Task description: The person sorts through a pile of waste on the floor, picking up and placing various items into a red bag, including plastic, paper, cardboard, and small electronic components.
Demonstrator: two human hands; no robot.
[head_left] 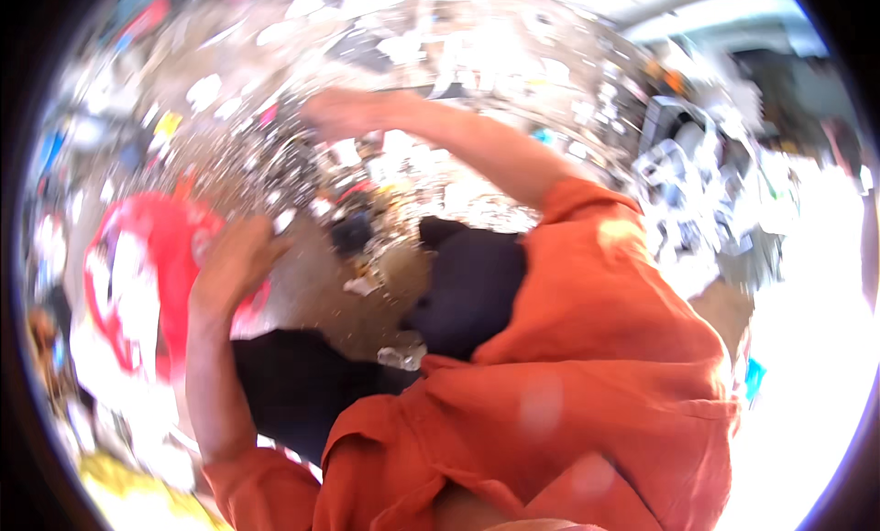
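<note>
My left hand (240, 256) is at the right edge of a red plastic bag (170, 233), whose side shows a pale patch. Its fingers point toward a small white scrap (284, 220), and blur hides whether they grip anything. My right arm stretches across to the far left. At its end my right hand (341, 115) is smeared by motion over a heap of small mixed litter (289, 164); its fingers cannot be made out. A dark lump (352, 232) lies on the brown ground between my hands and my knees.
Scattered scraps and waste (431, 178) cover the ground ahead. A tangle of white and grey items (687, 174) is piled at the right. Yellow material (137, 490) lies at the lower left. A clear crumpled piece (401, 357) sits between my dark-clothed legs.
</note>
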